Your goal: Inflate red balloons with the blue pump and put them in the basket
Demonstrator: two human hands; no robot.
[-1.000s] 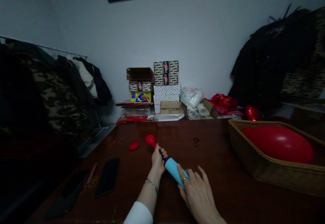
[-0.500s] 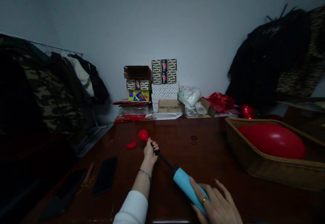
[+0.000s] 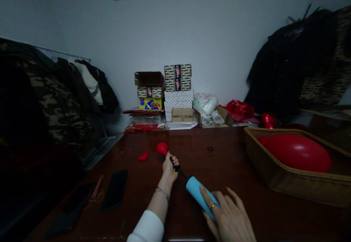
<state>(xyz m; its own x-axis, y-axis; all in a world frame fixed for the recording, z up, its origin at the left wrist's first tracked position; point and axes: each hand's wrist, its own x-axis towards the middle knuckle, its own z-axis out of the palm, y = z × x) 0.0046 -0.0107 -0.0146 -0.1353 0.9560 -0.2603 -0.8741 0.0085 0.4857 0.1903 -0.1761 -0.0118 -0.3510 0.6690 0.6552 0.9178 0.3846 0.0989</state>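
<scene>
Both hands [image 3: 230, 214] grip blue pump [image 3: 195, 189], left [image 3: 170, 168] also red balloon [image 3: 162, 148]; basket edge [image 3: 296, 170] well apart.

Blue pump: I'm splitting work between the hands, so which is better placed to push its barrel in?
Probably the right hand: it holds the blue barrel, with the black rod showing beyond it. The left hand is busy at the rod's far end, by the small red balloon.

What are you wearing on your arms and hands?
My left hand is bare, with a thin, silvery bracelet on the wrist and a white sleeve further up. My right hand has a gold-coloured ring on one finger. No sleeve shows on that side.
</scene>
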